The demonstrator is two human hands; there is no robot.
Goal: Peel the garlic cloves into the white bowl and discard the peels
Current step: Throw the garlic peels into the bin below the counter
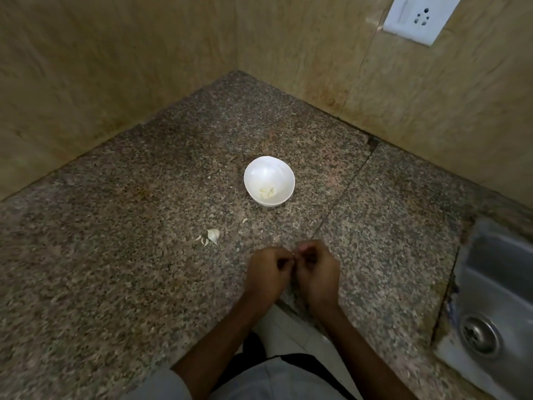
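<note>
A small white bowl stands on the granite counter and holds a few peeled cloves. Left of and nearer than the bowl lies a piece of garlic bulb with small peel bits beside it. Another peel scrap lies just in front of the bowl. My left hand and my right hand meet near the counter's front edge, fingers curled together around a small garlic clove that is almost wholly hidden between the fingertips.
Tiled walls form a corner behind the bowl. A white wall socket sits high at the right. A steel sink with a drain lies at the right edge. The counter's front edge runs just under my wrists.
</note>
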